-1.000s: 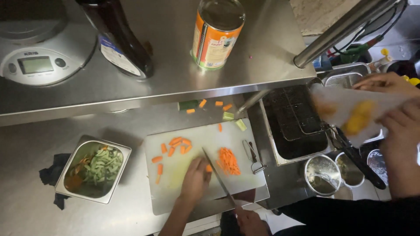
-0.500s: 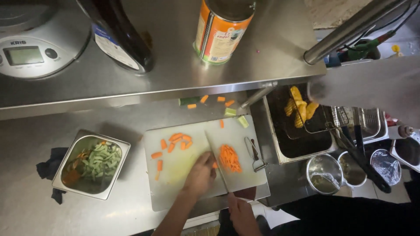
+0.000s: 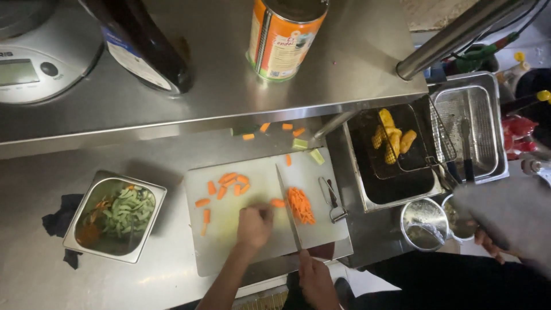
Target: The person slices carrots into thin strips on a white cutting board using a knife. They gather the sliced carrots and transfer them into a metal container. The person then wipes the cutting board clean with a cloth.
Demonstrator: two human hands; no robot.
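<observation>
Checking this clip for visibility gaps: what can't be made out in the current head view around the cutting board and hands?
- Right hand: partly cut off by the bottom edge; grip on the knife handle unclear.
- Left hand: fingertips hide whatever carrot piece it holds down on the cutting board.
- Co-worker's sleeve: motion-blurred, covering the counter beyond.
- Small round pots: contents too small to tell.

Left hand (image 3: pixel 253 225) pressing a carrot piece (image 3: pixel 278 202) on white cutting board (image 3: pixel 229 252); right hand (image 3: pixel 314 279) gripping knife (image 3: pixel 288 206), blade beside sliced carrot pile (image 3: pixel 301 205). Steel pan of vegetables (image 3: pixel 115 215) at left; fryer basket (image 3: pixel 396 140) at right.
</observation>
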